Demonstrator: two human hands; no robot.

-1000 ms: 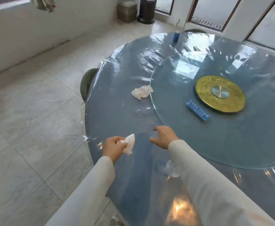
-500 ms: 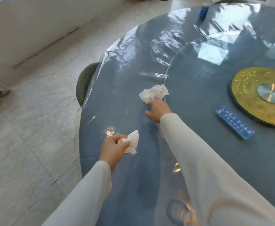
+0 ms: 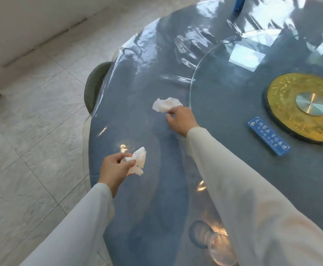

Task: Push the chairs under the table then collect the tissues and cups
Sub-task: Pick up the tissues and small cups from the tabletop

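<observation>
A woven chair back (image 3: pixel 95 87) sits tucked at the table's (image 3: pixel 137 83) nine o'clock edge. The left hand (image 3: pixel 114 167) grips a crumpled tissue (image 3: pixel 138 163) in curled fingers. At its one o'clock, the right hand (image 3: pixel 181 120) pinches a second tissue (image 3: pixel 166 105) beside the glass turntable (image 3: pixel 223 112). A clear cup (image 3: pixel 212 240) stands at six o'clock, partly behind the right sleeve
</observation>
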